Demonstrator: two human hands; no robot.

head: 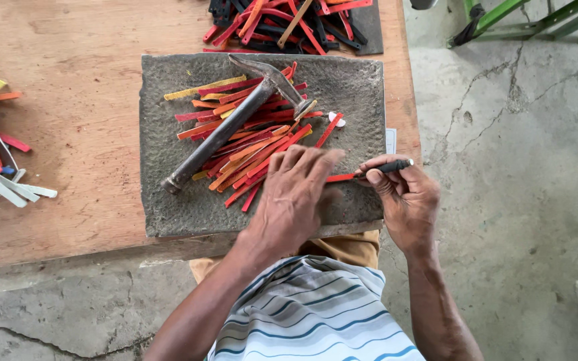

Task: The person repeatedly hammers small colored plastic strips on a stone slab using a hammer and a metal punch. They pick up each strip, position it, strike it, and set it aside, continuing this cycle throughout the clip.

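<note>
Striped shirt lowest in view, the left hand pressed flat on a red strip at the stone slab's near edge while right hand fingers pinched a dark punch at its end, likely to slip onto fingertips.

One hammer; one stone slab; two hands.

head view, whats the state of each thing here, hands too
hammer: lying unheld on the strips
strips: loose pile on the slab
slab: flat on the table
red strip: flat, pinned by the left hand
left hand: palm down, pressing
right hand: closed on a punch
punch: held level, tip at the red strip
</note>
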